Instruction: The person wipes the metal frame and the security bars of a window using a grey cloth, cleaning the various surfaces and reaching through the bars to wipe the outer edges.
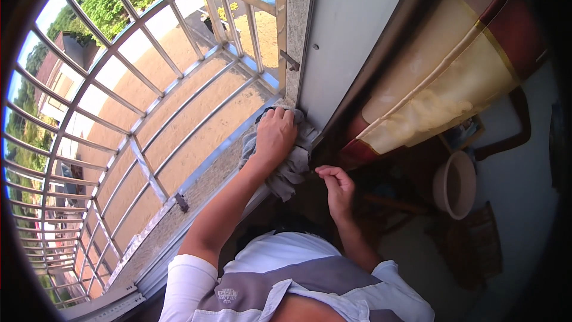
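Observation:
My left hand (277,135) presses a bunched grey cloth (291,170) into the corner of the window sill, with its fingers curled over the folds. Part of the cloth hangs over the inner edge of the sill (210,180). Just right of that hanging end is my right hand (338,192), apart from it, its fingers bent in and drawn together. Nothing shows between those fingertips. The white window frame (351,30) rises beyond my left hand.
Metal security bars (134,137) enclose the outer side of the window. A dark metal catch (182,203) sits on the sill, and another fitting (290,61) on the upright edge. Gold and red curtain (441,83) hangs at the right, above a pale basin (456,185).

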{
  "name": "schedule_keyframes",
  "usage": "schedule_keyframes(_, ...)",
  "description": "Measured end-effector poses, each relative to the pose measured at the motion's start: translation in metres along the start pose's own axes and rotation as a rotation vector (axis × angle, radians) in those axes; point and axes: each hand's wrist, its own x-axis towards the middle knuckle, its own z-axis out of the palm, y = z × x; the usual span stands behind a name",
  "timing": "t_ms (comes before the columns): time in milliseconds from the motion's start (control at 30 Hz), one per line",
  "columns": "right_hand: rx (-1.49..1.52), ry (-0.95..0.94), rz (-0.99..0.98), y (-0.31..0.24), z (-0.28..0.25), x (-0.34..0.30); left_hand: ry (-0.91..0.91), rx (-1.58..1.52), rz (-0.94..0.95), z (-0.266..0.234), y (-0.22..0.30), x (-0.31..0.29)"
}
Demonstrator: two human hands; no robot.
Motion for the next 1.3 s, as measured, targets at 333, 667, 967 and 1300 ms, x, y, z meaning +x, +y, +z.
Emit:
schedule_keyframes(333, 0.053, -0.090, 0.031, 0.008, 0.018, 0.018, -0.217, -0.331, 0.157, -0.095, -0.015, -0.085)
schedule_keyframes(667, 0.008, -0.003, 0.058, 0.015, 0.004, 0.014, -0.324, -0.249, 0.288, -0.045, 0.003, 0.000)
schedule_keyframes(967, -0.005, -0.037, 0.078, 0.009, 0.017, 0.022, -0.383, -0.281, 0.214, -0.092, -0.022, -0.069)
schedule_keyframes(1300, 0.016, 0.006, 0.115, 0.023, 0.024, 0.021, -0.439, -0.306, 0.273, -0.065, -0.014, -0.054)
